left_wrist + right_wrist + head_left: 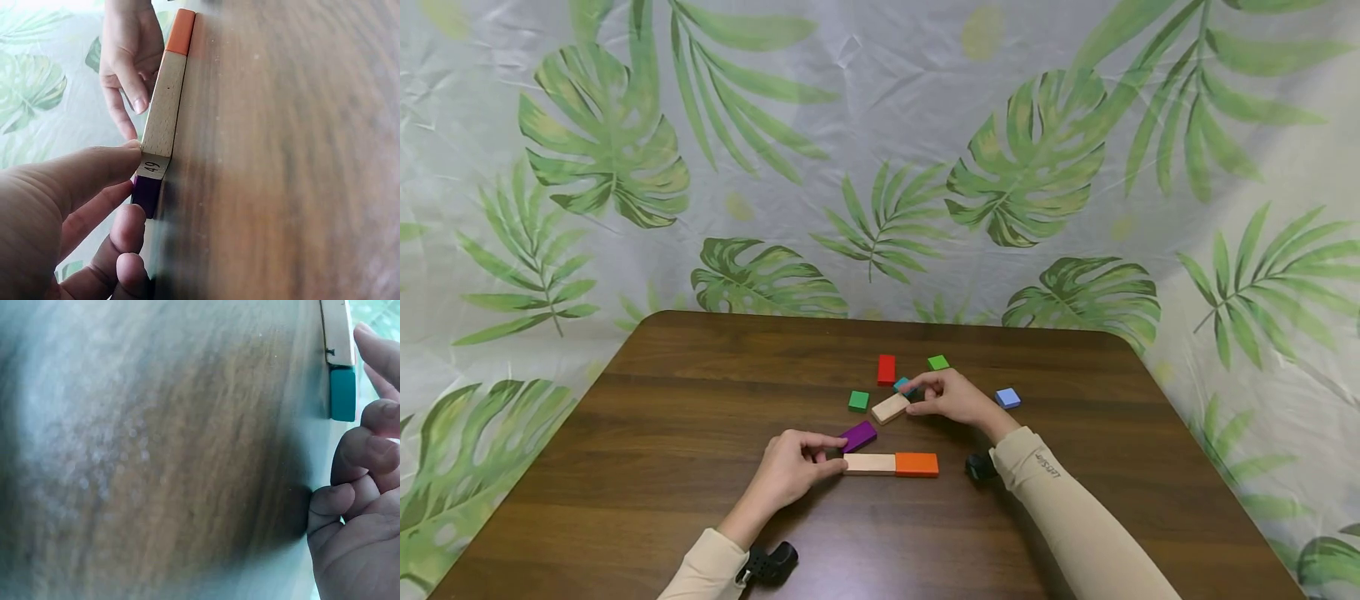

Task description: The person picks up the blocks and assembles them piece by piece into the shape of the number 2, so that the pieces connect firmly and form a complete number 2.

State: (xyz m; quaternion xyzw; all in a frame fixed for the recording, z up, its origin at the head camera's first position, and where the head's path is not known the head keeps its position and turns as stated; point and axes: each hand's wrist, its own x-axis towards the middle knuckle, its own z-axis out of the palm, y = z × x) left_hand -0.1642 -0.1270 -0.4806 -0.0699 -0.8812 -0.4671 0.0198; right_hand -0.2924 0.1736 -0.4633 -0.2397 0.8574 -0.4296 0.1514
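We are seeing the left hand [792, 472] pinching the near end of the long natural-wood block [870, 463]: in the left wrist view the thumb [94, 172] is pressing on the numbered end face of that block, while the curled fingers are lying against the purple block [858, 436] just behind it. The natural-wood block is lying flat on the wooden table [700, 400], and it is touching end to end with the orange block [917, 464]. We are seeing the right hand [951, 397] farther back, its fingertips closing together on the teal block [902, 384], which is sitting right by the end of the short natural-wood block [891, 408]; whether it is off the table we cannot tell. Around that hand the red block [886, 369], two green blocks [859, 401] and [937, 362], and a blue block [1007, 397] are lying apart on the table. Behind the table a leaf-print backdrop [880, 167] is hanging.
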